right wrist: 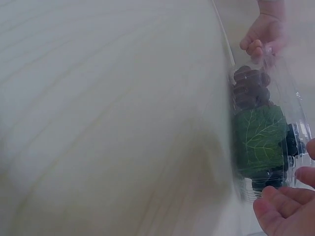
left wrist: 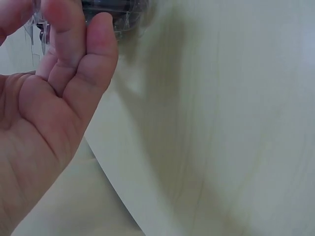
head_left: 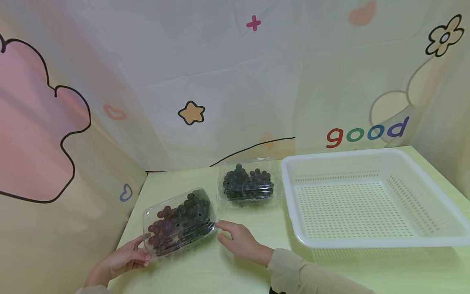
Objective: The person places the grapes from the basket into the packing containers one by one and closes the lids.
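Observation:
A clear plastic box of grapes (head_left: 180,222) is held at a slant between both hands, with reddish grapes at its left end and dark ones at its right. My left hand (head_left: 126,257) grips the left end; in the left wrist view, the fingers of the left hand (left wrist: 59,83) bend up to the box's edge. At the opposite end, my right hand (head_left: 242,243) holds the near right corner. A green leaf (right wrist: 261,140) shows through the plastic in the right wrist view, above the fingertips of the right hand (right wrist: 285,209).
Behind and right of the held box, a second clear box of dark grapes (head_left: 248,185) sits on the pale table (head_left: 253,222). A large white basket (head_left: 293,216) with a perforated floor stands at the right. A printed cloth (head_left: 235,81) hangs along the back and sides.

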